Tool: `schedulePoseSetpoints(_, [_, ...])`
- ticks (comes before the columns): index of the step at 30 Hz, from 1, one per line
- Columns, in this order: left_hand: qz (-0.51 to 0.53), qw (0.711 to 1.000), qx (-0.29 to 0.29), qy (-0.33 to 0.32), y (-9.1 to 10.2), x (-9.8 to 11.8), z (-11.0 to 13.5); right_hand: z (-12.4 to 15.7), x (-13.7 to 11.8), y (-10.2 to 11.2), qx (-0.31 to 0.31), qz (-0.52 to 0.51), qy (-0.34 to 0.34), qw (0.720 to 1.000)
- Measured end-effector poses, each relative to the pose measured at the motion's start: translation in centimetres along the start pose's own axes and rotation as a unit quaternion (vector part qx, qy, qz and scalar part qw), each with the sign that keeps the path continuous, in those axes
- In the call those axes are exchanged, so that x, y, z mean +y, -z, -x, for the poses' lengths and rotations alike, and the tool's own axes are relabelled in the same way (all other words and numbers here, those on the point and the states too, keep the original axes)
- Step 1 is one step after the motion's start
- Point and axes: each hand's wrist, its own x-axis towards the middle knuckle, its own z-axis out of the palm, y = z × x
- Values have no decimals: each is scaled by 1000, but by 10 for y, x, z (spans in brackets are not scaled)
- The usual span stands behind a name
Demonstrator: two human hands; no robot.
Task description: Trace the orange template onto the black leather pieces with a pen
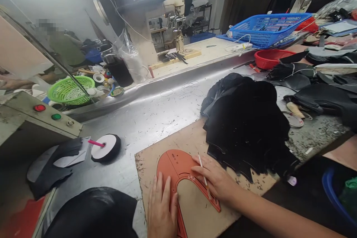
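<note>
An orange-red U-shaped pattern template point(167, 161), with printed marks and narrow slots, lies flat on a tan board point(195, 208). My left hand point(160, 206) rests on the template's left arm, fingers stretched out. In my right hand point(213, 174) is a slim white pen point(204, 176), slanting across the template's right arm, its lower end near the slot there. Whether anything lies under the template I cannot tell. Right behind my right hand, a large fanned pile of black cut pieces point(245, 126) covers the board's far right part.
A roll of black tape point(107, 148) and black pieces point(55, 160) lie left; another black pile point(95, 215) is nearer. Beyond stand a sewing machine point(178, 11), green basket point(69, 89), blue basket point(267, 31) and red basket point(272, 59). A person point(65, 46) sits far left.
</note>
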Motion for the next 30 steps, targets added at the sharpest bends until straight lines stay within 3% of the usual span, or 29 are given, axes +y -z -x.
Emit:
schedulePoseSetpoints(21, [-30, 999, 2, -37, 3, 0, -4, -2, 2, 1, -15, 2, -8, 1000])
schedulePoseSetpoints(26, [-44, 997, -21, -66, 6, -4, -4, -11, 3, 22, -15, -64, -28, 997])
schedulePoseSetpoints(30, [-37, 997, -19, -68, 6, -4, -4, -34, -16, 42, -25, -191, -36, 981])
